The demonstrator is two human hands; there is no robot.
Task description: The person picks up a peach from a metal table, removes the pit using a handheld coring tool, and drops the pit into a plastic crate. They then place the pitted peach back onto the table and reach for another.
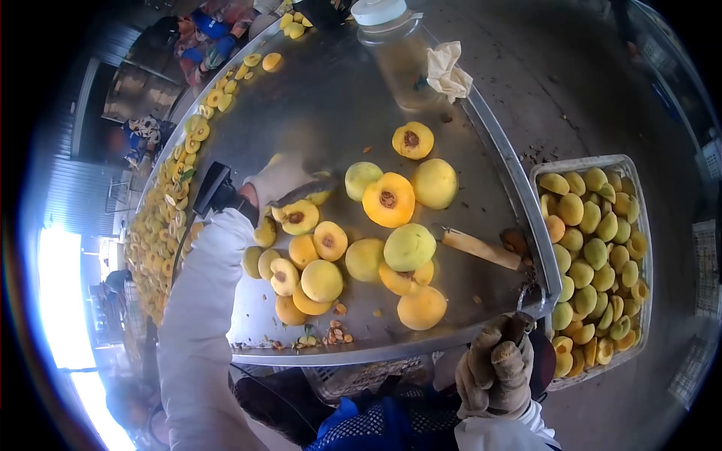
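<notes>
My left hand, in a pale glove smeared by motion, is over the metal table, right behind a halved peach; its fingers are not clear. At the table's front right corner my right hand, in a stained tan glove, has its fingers curled round something dark that I cannot make out. Whole and halved yellow peaches lie in a group in the middle. A knife with a wooden handle rests to their right.
A crate of peaches stands on the floor at the right. A clear jar and a crumpled cloth are at the back edge. Many peach halves line the left side. Other people are at the far left.
</notes>
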